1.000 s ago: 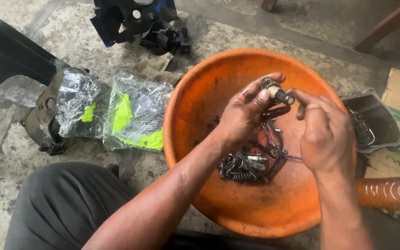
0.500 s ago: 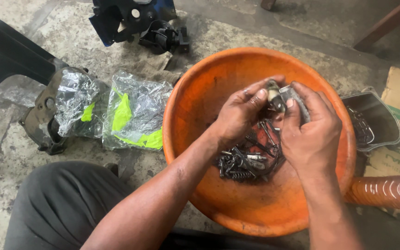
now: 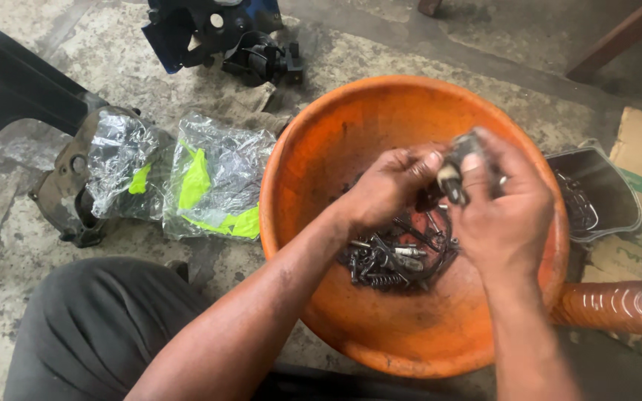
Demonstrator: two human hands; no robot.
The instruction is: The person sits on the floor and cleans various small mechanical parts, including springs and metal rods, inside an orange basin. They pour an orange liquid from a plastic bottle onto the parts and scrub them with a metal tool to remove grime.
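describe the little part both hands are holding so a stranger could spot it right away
Find the big orange bowl on the concrete floor. Above its pile of dark bolts and springs, the left hand and right hand meet around a small dark metal part. It alone is lifted clear, showing a pale end.

Both hands grip small, blurred part (image 3: 456, 169) over orange basin (image 3: 321, 156).

Soft, even daylight fills the scene, with no hard shadows; only a faint shade lies inside the orange basin (image 3: 351, 134) under the hands. The clear plastic bags (image 3: 187, 174) throw white glare, and the brown bottle (image 3: 618, 306) carries a small highlight. The small part (image 3: 456, 165) between the fingers is smeared by motion. The concrete floor (image 3: 31, 245) is sharp
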